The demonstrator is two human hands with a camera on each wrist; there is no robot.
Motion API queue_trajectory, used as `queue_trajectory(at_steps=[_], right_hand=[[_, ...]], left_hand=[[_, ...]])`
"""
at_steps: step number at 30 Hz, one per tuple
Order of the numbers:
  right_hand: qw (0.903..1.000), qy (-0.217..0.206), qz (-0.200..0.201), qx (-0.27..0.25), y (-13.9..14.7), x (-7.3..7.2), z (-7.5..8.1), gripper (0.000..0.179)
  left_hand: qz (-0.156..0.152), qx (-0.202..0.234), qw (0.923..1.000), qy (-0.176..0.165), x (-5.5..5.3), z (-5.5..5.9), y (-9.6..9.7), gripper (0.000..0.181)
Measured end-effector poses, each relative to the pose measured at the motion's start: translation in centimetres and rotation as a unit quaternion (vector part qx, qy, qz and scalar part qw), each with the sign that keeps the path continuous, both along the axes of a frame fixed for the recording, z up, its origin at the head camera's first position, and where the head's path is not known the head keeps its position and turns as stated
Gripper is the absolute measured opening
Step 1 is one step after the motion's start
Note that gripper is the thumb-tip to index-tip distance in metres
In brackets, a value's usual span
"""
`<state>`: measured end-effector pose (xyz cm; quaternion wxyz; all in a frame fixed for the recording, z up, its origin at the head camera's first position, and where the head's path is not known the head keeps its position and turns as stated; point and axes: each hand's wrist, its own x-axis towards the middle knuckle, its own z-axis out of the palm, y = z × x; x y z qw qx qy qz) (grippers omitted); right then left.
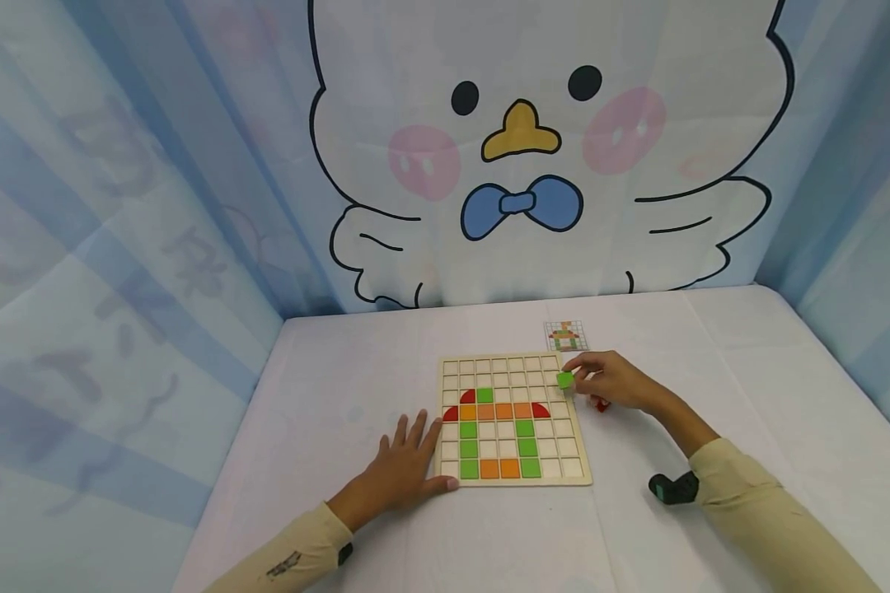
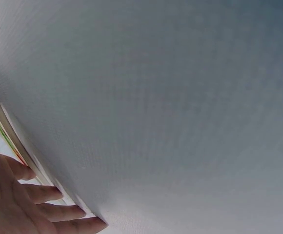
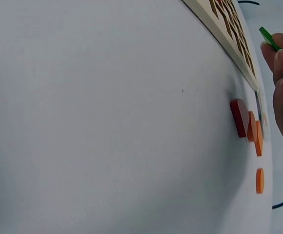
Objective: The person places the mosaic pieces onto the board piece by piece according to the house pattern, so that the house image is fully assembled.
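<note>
A wooden grid board point(image 1: 504, 368) lies on the table with green, orange and red tiles set in its cells. Along the board's left edge rests my left hand point(image 1: 400, 471), fingers spread and straight, the thumb at the near left corner. In the left wrist view, the fingers point(image 2: 44, 194) line up beside the board's side. My right hand point(image 1: 610, 379) pinches a green square tile point(image 1: 565, 380) between thumb and fingertips, at the board's right edge near its far corner. The right wrist view shows that green tile point(image 3: 268, 38) held edge-on above the table.
A small pattern card point(image 1: 566, 324) lies just beyond the board's far right corner. Under the right hand lies a red piece point(image 1: 601, 404); the right wrist view shows this red piece point(image 3: 239, 118) and several orange pieces point(image 3: 260, 181) on the white tabletop. A printed curtain point(image 1: 519, 272) stands behind.
</note>
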<state>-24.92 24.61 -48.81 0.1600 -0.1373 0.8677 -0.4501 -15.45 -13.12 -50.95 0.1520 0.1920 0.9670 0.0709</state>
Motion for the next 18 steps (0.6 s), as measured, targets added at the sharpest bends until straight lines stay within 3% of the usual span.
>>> queue_trajectory(at_steps=[11, 18], right_hand=[[0.9981, -0.018, 0.026, -0.054, -2.9, -0.1, -0.5, 0.029], [0.9975, 0.001, 0.040, -0.058, -4.5, -0.5, -1.1, 0.029]], left_hand=[[-0.001, -0.001, 1.0000, 0.000, 0.0, 0.1, 0.0, 0.101], [-0.002, -0.004, 1.0000, 0.001, -0.1, -0.1, 0.0, 0.101]])
